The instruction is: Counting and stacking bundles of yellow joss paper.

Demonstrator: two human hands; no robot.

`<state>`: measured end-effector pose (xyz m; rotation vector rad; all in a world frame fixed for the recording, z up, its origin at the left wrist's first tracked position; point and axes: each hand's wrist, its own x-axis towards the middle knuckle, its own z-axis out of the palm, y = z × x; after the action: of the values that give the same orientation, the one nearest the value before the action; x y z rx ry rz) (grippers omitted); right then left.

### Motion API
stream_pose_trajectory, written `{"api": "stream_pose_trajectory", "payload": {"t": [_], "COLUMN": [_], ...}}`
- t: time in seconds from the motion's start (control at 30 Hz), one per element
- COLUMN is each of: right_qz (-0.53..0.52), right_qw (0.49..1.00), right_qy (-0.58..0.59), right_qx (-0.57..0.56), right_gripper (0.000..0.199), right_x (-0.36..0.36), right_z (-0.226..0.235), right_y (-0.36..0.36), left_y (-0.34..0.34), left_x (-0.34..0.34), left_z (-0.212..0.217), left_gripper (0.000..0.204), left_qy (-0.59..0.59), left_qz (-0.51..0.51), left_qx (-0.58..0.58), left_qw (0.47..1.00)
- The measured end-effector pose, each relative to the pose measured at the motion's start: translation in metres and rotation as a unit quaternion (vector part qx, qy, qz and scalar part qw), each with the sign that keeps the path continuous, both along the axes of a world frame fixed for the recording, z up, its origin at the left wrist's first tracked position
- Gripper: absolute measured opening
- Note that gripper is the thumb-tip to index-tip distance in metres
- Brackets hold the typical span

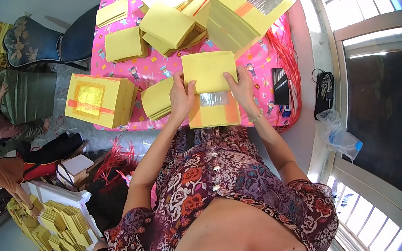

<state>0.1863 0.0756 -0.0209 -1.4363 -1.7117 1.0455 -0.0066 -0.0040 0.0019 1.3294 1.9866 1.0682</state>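
Both my hands hold a stack of yellow paper sheets [213,109] with a silver foil square and orange bands, at the near edge of a table with a pink patterned cloth [152,66]. My left hand [182,96] grips its left side. On the other side, my right hand [242,89] grips it, thumb on top. The top sheet [209,71] is folded back, plain yellow.
A curved yellow bundle [158,98] lies just left of my hands. A thick yellow block [100,99] with an orange band overhangs the table's left edge. More yellow stacks [167,26] and a large stack [246,8] lie farther back. A phone [280,86] lies at right. Two people sit at left.
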Motion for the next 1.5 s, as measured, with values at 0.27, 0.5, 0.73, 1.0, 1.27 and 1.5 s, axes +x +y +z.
{"api": "stream_pose_trajectory", "payload": {"t": [0.27,0.5,0.73,1.0,1.27,1.5], "right_qz": [0.008,0.011,0.0,-0.001,0.004,0.031], "right_qw": [0.999,0.999,0.997,0.999,0.999,0.98], "right_qy": [-0.046,-0.053,-0.061,-0.043,-0.031,-0.088], "right_qx": [0.028,0.004,0.044,0.032,0.015,0.178], "right_gripper": [0.028,0.031,0.032,0.032,0.033,0.022], "right_x": [-0.001,-0.003,-0.006,-0.005,0.0,-0.001], "right_z": [0.008,0.01,0.003,0.002,-0.004,0.038], "right_y": [0.003,0.006,0.005,0.008,0.01,-0.019], "left_y": [0.005,0.011,0.015,0.019,0.019,0.01], "left_x": [0.0,-0.006,-0.006,0.007,0.022,0.028], "left_z": [0.013,0.006,0.005,0.005,0.0,-0.013], "left_gripper": [0.05,0.055,0.041,0.021,0.028,0.033], "left_qy": [-0.004,0.015,0.098,0.21,0.212,0.282], "left_qz": [-0.004,-0.017,-0.037,-0.03,-0.117,-0.105], "left_qx": [-0.03,-0.04,-0.055,-0.031,0.024,0.029], "left_qw": [1.0,0.999,0.993,0.977,0.97,0.953]}}
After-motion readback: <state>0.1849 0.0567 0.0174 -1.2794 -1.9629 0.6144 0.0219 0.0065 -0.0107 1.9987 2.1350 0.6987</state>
